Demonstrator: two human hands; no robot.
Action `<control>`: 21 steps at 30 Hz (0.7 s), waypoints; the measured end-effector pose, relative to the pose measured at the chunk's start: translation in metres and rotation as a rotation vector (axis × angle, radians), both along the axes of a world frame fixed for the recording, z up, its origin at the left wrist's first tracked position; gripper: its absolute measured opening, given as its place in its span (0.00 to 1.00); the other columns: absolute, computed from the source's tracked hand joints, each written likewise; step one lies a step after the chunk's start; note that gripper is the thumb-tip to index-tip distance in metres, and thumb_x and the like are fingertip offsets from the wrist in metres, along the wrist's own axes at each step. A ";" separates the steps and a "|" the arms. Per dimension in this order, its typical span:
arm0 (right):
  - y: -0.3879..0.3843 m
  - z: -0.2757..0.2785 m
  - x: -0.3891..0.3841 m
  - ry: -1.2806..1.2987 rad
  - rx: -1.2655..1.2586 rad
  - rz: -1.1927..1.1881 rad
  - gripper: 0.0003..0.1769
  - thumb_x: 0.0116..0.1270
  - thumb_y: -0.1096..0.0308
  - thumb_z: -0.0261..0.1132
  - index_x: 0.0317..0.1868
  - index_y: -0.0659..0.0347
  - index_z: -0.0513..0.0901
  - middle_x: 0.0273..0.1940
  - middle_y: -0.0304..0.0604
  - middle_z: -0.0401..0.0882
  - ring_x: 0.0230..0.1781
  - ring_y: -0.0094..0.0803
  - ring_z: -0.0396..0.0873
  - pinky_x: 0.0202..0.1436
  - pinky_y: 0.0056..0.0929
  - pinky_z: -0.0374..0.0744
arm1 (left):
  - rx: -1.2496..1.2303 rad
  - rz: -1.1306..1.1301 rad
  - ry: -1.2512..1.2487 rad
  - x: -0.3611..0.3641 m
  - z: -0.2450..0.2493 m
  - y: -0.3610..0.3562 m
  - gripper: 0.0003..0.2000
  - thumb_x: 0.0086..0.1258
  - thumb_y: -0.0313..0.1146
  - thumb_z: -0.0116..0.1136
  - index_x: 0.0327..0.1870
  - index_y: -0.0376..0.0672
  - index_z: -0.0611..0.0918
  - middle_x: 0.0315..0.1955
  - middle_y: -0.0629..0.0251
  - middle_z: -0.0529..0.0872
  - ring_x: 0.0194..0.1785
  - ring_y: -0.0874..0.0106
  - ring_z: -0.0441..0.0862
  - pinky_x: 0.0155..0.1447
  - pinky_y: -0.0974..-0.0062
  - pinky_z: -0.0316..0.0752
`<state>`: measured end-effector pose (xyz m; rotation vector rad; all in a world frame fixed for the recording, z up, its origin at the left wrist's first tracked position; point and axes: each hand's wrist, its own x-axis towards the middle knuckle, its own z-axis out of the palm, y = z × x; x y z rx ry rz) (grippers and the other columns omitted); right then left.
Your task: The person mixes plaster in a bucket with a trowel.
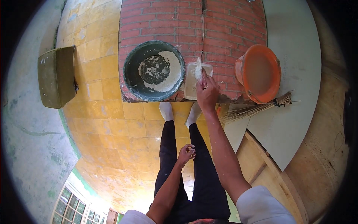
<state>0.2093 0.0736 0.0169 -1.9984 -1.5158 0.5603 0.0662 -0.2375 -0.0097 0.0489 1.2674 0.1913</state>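
My right hand [208,91] is closed around a short brush-like tool [198,69] whose upper end is coated white; its grip is mostly hidden by my fingers. The tool overlaps a shallow, pale rectangular tray [191,82] with whitish contents. Left of the tray stands a round dark basin [128,74], with pale powder or paste [171,76] spread along its right side and smears on its bottom. My left hand [186,154] hangs in front of my legs, fingers loosely bent and slightly apart, holding nothing, with white residue on the fingertips.
The containers stand on a brick-patterned tabletop [223,41]. An orange bucket [240,71] of brownish liquid sits at its right edge, with a stick broom [257,110] beside it. An olive-brown box-shaped object [56,76] stands on the yellow tiled floor [93,112]. Wooden framing [268,160] lies at lower right.
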 end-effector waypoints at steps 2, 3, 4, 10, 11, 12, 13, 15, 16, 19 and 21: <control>0.001 -0.004 0.008 -0.097 -0.064 -0.060 0.27 0.70 0.74 0.60 0.70 0.54 0.82 0.46 0.51 0.85 0.43 0.52 0.86 0.46 0.45 0.83 | -0.005 -0.002 0.005 -0.001 0.000 0.000 0.15 0.75 0.25 0.60 0.61 0.41 0.79 0.43 0.63 0.83 0.41 0.71 0.86 0.46 0.70 0.85; 0.001 -0.001 0.008 -0.096 -0.064 -0.060 0.27 0.70 0.74 0.60 0.70 0.54 0.82 0.46 0.51 0.85 0.43 0.52 0.86 0.46 0.45 0.83 | -0.002 -0.002 0.006 -0.001 0.001 0.001 0.15 0.75 0.25 0.60 0.61 0.40 0.79 0.43 0.63 0.83 0.41 0.71 0.86 0.46 0.70 0.85; 0.001 0.003 0.010 -0.075 -0.016 -0.098 0.28 0.70 0.75 0.60 0.70 0.54 0.81 0.46 0.51 0.85 0.43 0.52 0.86 0.45 0.45 0.83 | 0.001 -0.002 0.006 -0.001 0.001 0.001 0.15 0.75 0.25 0.60 0.61 0.40 0.79 0.43 0.63 0.83 0.42 0.71 0.86 0.46 0.70 0.85; -0.017 0.013 0.009 0.037 -0.062 -0.032 0.26 0.69 0.76 0.61 0.68 0.57 0.83 0.43 0.51 0.83 0.42 0.51 0.85 0.44 0.46 0.82 | -0.008 -0.011 0.004 0.000 0.001 0.002 0.15 0.75 0.25 0.60 0.60 0.41 0.79 0.44 0.62 0.83 0.42 0.71 0.86 0.47 0.68 0.86; -0.018 0.014 0.011 -0.043 -0.074 0.022 0.29 0.70 0.77 0.59 0.70 0.54 0.82 0.46 0.52 0.84 0.43 0.52 0.86 0.45 0.46 0.84 | -0.008 -0.010 0.003 0.001 0.001 0.002 0.15 0.75 0.25 0.60 0.60 0.41 0.79 0.44 0.62 0.83 0.42 0.71 0.86 0.47 0.68 0.86; -0.017 0.015 0.014 -0.041 -0.073 0.023 0.29 0.70 0.77 0.59 0.70 0.54 0.82 0.46 0.52 0.84 0.43 0.52 0.86 0.45 0.46 0.84 | -0.004 -0.009 0.007 0.000 0.000 0.002 0.15 0.75 0.25 0.60 0.60 0.41 0.79 0.44 0.62 0.83 0.42 0.71 0.86 0.47 0.69 0.86; -0.015 0.017 0.019 -0.025 -0.072 -0.034 0.28 0.70 0.77 0.59 0.70 0.54 0.82 0.46 0.52 0.84 0.43 0.51 0.86 0.45 0.46 0.84 | -0.001 -0.008 0.013 -0.001 0.000 0.002 0.15 0.75 0.25 0.61 0.60 0.41 0.79 0.44 0.62 0.83 0.42 0.71 0.86 0.47 0.69 0.85; -0.016 0.014 0.019 -0.008 -0.072 -0.094 0.28 0.70 0.77 0.60 0.70 0.54 0.82 0.46 0.52 0.84 0.42 0.51 0.86 0.45 0.46 0.84 | 0.000 -0.002 0.009 -0.002 -0.002 0.000 0.15 0.75 0.25 0.61 0.60 0.41 0.79 0.43 0.62 0.83 0.42 0.71 0.86 0.47 0.69 0.85; -0.019 0.012 0.017 -0.010 -0.080 -0.061 0.28 0.70 0.77 0.60 0.70 0.54 0.82 0.46 0.51 0.85 0.43 0.51 0.86 0.45 0.46 0.84 | 0.001 0.004 0.000 -0.001 -0.002 -0.001 0.14 0.75 0.25 0.60 0.60 0.41 0.79 0.43 0.62 0.83 0.42 0.71 0.86 0.47 0.69 0.85; -0.028 0.013 0.001 0.017 -0.063 0.023 0.27 0.70 0.76 0.62 0.69 0.54 0.83 0.44 0.50 0.84 0.40 0.49 0.85 0.44 0.43 0.83 | -0.003 -0.033 0.017 0.001 0.003 0.006 0.14 0.75 0.25 0.60 0.60 0.41 0.79 0.42 0.63 0.83 0.42 0.71 0.85 0.47 0.70 0.85; -0.031 0.019 -0.005 0.055 -0.037 0.075 0.26 0.70 0.76 0.63 0.68 0.54 0.84 0.41 0.50 0.83 0.37 0.47 0.84 0.42 0.41 0.81 | 0.000 -0.020 0.014 0.001 0.003 0.006 0.14 0.75 0.25 0.60 0.60 0.41 0.79 0.42 0.63 0.83 0.42 0.72 0.85 0.47 0.70 0.85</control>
